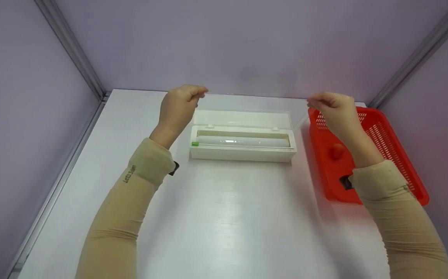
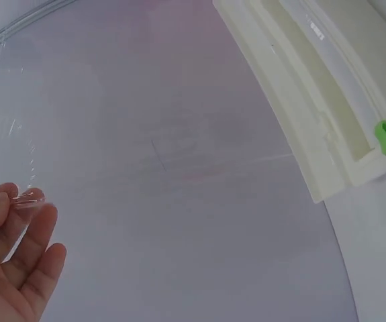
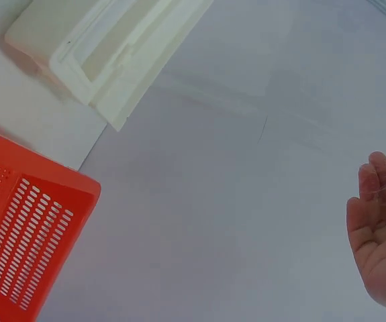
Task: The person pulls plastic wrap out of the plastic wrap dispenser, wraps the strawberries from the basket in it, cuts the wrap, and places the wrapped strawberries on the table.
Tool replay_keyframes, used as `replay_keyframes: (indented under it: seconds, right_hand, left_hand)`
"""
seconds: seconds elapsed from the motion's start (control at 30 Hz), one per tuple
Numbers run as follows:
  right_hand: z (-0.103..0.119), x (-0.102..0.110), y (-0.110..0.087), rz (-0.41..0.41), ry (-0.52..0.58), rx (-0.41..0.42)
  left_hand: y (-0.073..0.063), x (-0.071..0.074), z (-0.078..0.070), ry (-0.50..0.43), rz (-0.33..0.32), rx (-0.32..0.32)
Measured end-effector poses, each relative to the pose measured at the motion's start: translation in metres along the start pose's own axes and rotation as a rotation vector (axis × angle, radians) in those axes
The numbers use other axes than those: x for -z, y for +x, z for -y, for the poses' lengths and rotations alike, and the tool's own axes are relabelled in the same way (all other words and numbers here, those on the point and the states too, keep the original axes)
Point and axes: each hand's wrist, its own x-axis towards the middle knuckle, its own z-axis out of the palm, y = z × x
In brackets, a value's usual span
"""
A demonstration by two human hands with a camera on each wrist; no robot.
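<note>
Beige sleeves (image 1: 111, 217) are seen nearest, one on either side, dark devices being worn at the cuffs. At the left, a fold of clear film (image 2: 28, 199) is pinched between thumb and fingertips of the left hand (image 1: 179, 104), the other fingers being loosely bent. Film is held out between the hands, beyond the long white box (image 1: 243, 154), though its outline can barely be made out. Inside the box, set at the far middle, a white roll (image 1: 243, 141) is exposed, with the lid (image 1: 241, 119) opened away and a green clip (image 1: 195, 143) fitted at the left end. By the right hand (image 1: 342, 110), film is pinched with the fingertips drawn together, above the far end of a red basket (image 1: 406, 159). Everything is carried on a white counter (image 1: 224, 221), enclosed by pale lilac walls (image 1: 228, 42) with grey metal posts (image 1: 73, 50) at the corners.
</note>
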Motion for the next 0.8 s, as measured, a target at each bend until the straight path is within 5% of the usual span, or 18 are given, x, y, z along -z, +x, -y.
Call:
replay_keyframes:
  seconds: [0.23, 0.63, 0.8]
  right_hand:
    - [-0.001, 0.004, -0.025, 0.064, -0.065, 0.022]
    - [-0.001, 0.007, -0.071, 0.108, -0.154, 0.144]
    - [-0.003, 0.007, -0.088, 0.16, -0.18, 0.169]
  left_hand:
    - [-0.02, 0.011, 0.0, 0.049, 0.056, -0.076]
    - [-0.056, 0.02, 0.003, -0.172, 0.234, -0.054]
    - [-0.072, 0.02, 0.007, -0.221, 0.355, -0.023]
